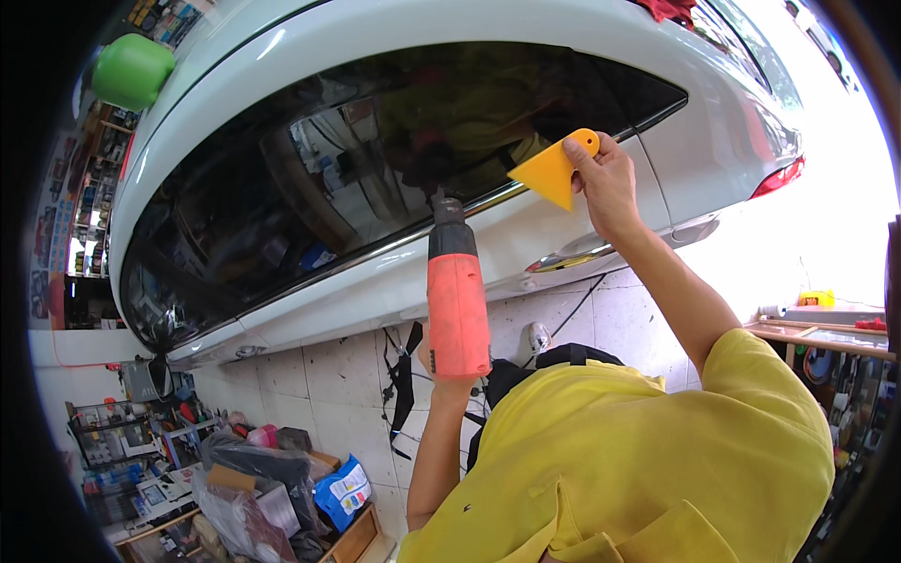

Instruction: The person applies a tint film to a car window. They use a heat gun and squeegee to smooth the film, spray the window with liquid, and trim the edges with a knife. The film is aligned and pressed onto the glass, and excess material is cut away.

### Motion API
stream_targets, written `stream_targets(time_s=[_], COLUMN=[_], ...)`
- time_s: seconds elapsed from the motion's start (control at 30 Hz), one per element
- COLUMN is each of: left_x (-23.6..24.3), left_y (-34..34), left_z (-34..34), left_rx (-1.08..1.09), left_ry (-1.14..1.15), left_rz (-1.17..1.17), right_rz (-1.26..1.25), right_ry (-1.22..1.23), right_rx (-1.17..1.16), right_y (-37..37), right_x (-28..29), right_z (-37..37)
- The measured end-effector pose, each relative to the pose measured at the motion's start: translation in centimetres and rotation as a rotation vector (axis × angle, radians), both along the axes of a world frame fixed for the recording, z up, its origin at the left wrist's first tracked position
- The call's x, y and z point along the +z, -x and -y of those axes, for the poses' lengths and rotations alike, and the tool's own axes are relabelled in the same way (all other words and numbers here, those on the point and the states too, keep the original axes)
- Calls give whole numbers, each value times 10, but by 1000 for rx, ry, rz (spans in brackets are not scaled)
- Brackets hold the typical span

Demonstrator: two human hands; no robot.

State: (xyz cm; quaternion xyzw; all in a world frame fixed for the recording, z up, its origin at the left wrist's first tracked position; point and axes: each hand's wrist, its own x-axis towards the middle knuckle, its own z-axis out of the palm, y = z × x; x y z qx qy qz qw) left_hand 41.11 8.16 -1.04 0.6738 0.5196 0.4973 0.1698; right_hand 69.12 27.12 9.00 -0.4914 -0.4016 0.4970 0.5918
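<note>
A head-worn fisheye looks down from close above a yellow shirt [638, 450] toward a white car [516, 230].

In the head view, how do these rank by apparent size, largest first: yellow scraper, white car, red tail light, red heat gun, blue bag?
1. White car
2. Red heat gun
3. Yellow scraper and blue bag: too alike to rank
4. Red tail light

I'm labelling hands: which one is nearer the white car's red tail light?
Right. The right hand, holding a yellow triangular plastic scraper, is left of the red tail light; the left hand, mostly hidden by the red heat gun, is farther left and lower.
</note>
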Motion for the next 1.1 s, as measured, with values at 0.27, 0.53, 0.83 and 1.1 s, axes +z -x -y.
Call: stream_targets(time_s=[0.27, 0.53, 0.83, 1.1], left_x=[3, -3, -24, 8], left_y=[-10, 17, 27, 23], left_z=[6, 29, 49, 35], left_rx=[122, 123, 179, 200], left_ry=[-82, -50, -16, -68], left_rz=[-112, -112, 83, -29], right_rz=[84, 732, 1058, 741], right_ry=[-91, -1112, -1218, -780], right_rx=[69, 63, 608, 337], right_y=[40, 92, 99, 64], right_x=[22, 80, 3, 43], right_z=[-9, -75, -52, -49])
